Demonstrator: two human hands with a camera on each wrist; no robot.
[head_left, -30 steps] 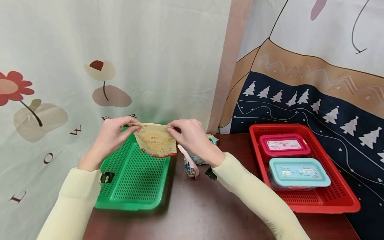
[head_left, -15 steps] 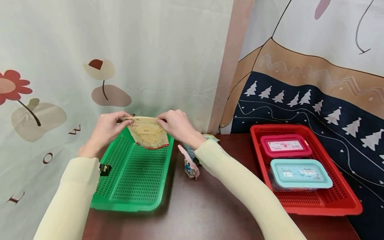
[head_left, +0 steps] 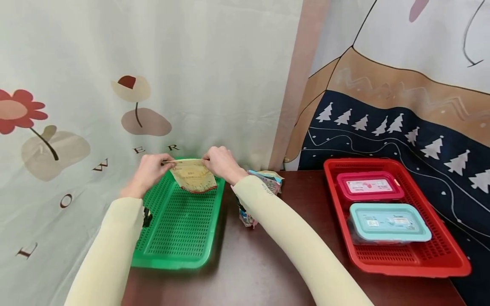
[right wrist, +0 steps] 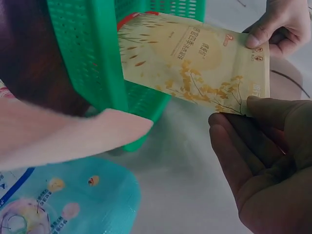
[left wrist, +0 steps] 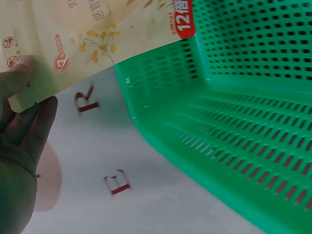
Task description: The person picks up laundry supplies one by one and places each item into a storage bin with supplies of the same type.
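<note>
A flat cream-yellow pouch (head_left: 194, 175) with printed flowers and a red lower edge hangs over the far part of the green basket (head_left: 180, 250). My left hand (head_left: 150, 173) pinches one top corner between thumb and fingers. At the opposite top corner my right hand (head_left: 222, 163) grips the pouch. In the right wrist view both hands hold the same end of the pouch (right wrist: 195, 63), thumbs on the printed face. The left wrist view shows the left thumb (left wrist: 17, 75) pressed on the pouch near its corner.
Several crumpled packets (head_left: 272, 180) lie right of the green basket, partly behind the right forearm. Farther right, a red basket (head_left: 413, 270) holds a pink-lidded box (head_left: 369, 187) and a box with a light blue lid (head_left: 390, 221). A printed curtain (head_left: 214, 85) hangs behind the table.
Both hands and the pouch first shift left and up a little, then come slightly down and right. The pouch stays held by both hands throughout. The camera view has turned slightly.
</note>
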